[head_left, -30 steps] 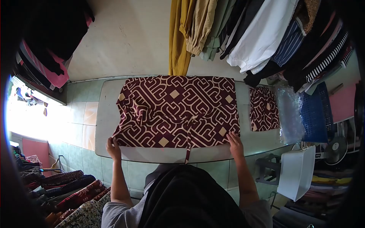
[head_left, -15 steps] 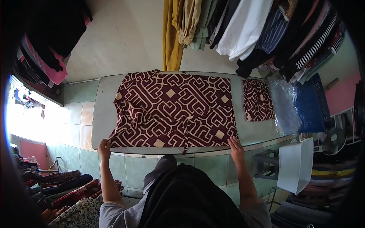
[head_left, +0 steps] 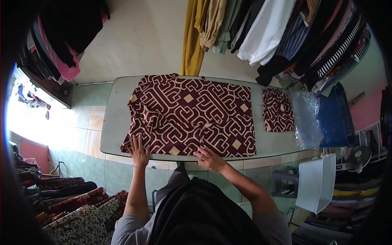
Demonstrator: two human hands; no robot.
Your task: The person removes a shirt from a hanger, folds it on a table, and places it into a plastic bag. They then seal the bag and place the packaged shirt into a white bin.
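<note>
A maroon garment (head_left: 192,114) with a cream geometric pattern lies spread across the table, somewhat wrinkled on its left side. A thin tie strap (head_left: 202,139) of the same cloth runs down its front. My left hand (head_left: 139,153) rests on the garment's near left corner, fingers spread and pointing away from me. At the near edge, beside the strap, my right hand (head_left: 210,158) touches the cloth with its fingers apart; the strap's lower end is hidden there. A folded piece (head_left: 278,110) in the same print lies to the right.
Clear plastic packaging (head_left: 306,118) and a blue basket (head_left: 337,116) are at the right end of the pale table (head_left: 116,122). A white container (head_left: 314,183) stands near the right corner, by a fan (head_left: 359,157). Clothes (head_left: 265,32) hang along the wall.
My left hand has moved right, from the corner onto the cloth. My right hand has gone left, from the garment's right corner to the strap, whose end no longer hangs over the edge.
</note>
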